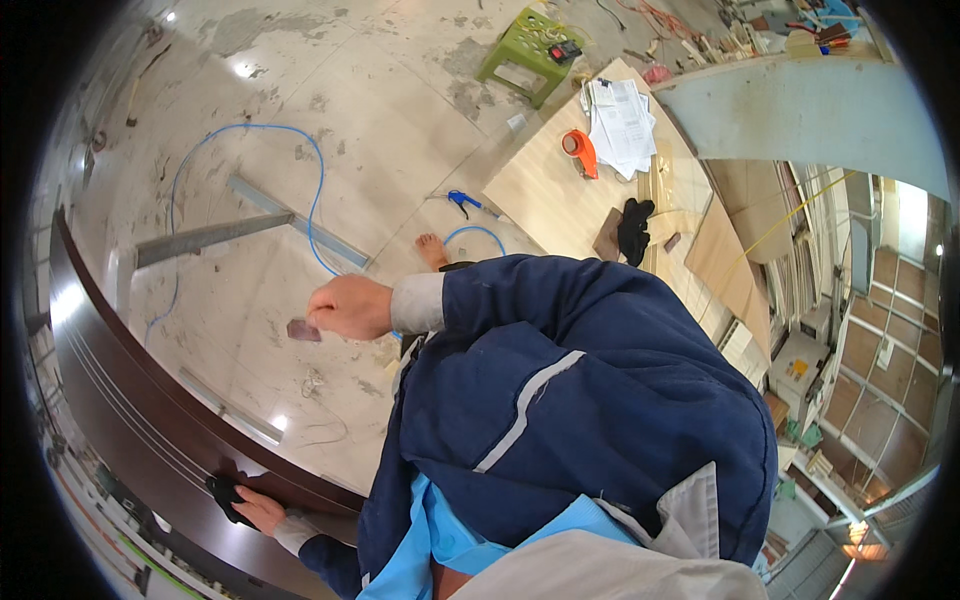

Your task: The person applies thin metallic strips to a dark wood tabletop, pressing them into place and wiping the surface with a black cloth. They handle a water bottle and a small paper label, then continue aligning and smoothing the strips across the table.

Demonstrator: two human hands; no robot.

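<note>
A dark brown glossy panel (130, 400) with pale parallel lines along its face runs down the left side. My left hand (262, 510) is closed on a black cloth (228, 498) and rests with it against the panel's face. My right hand (350, 308) is held over the floor, its fingers pinched on a small reddish-brown piece of sandpaper (303, 330). That piece hangs apart from the panel. Its grit side cannot be made out.
Metal bars (215, 238) and a blue air hose (318, 170) with a blue air gun (462, 200) lie on the floor. A green stool (530, 55) stands at the back. A wooden board table (540, 190) holds papers (620, 125), an orange tape dispenser (580, 152) and a black cloth item (635, 232).
</note>
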